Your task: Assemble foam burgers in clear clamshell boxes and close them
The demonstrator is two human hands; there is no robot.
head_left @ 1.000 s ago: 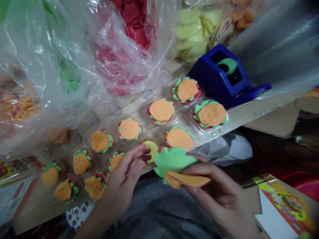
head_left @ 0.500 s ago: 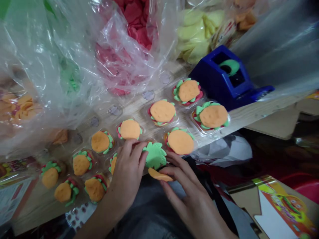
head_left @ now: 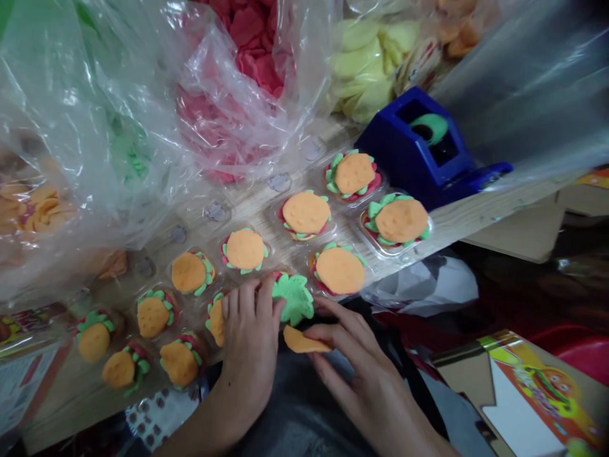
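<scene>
My right hand (head_left: 354, 362) pinches a thin orange bun-shaped piece (head_left: 302, 341) between thumb and fingers, just in front of the tray. Beside it, a ruffled green lettuce-shaped piece (head_left: 295, 299) lies on top of a stack in one cup, with a little red showing behind it. The bent fingers of my left hand (head_left: 250, 349) are closed at the left edge of that green piece. Around both hands are several small toy burgers in clear cups, such as one with an orange top (head_left: 340, 270) and another (head_left: 245, 249). My left hand partly covers one burger (head_left: 216, 322).
Plastic bags of green (head_left: 130, 152), pink-red (head_left: 228, 108) and yellow pieces (head_left: 373, 57) line the back of the wooden table (head_left: 252, 200). A blue tape dispenser (head_left: 423, 152) stands at right. Below the table edge lies a printed carton (head_left: 533, 387).
The view has shifted slightly, moving things a little left. My right hand still holds the orange piece, now tilted to show more of its face. My left fingers have shifted slightly at the green piece.
</scene>
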